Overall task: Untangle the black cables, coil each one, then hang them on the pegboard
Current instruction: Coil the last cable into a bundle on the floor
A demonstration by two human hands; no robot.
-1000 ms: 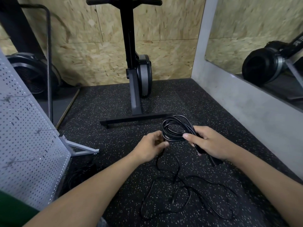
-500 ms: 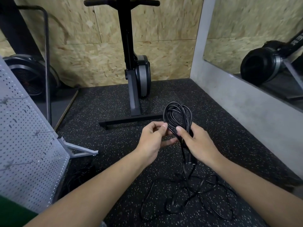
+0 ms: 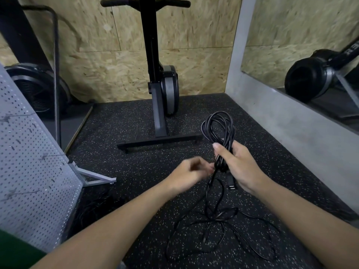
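Observation:
My right hand [image 3: 238, 167] grips a black cable coil [image 3: 218, 129] at its lower end, and the loops stand upright above my fist. A black plug [image 3: 232, 184] hangs just below that hand. My left hand [image 3: 191, 173] is blurred, its fingers curled round the loose cable strand right under the coil. From there the strand drops to a tangle of black cable [image 3: 219, 230] spread on the speckled floor between my forearms. The grey pegboard [image 3: 29, 171] leans at the left.
A black exercise machine [image 3: 161, 94] stands on its floor bar straight ahead against the chipboard wall. A fan wheel [image 3: 37, 88] and a metal frame are at the far left. A grey concrete ledge [image 3: 291, 133] with a mirror runs along the right.
My right hand has turned the coil from lying flat to standing upright and lifted it. My left hand has dropped lower along the loose strand.

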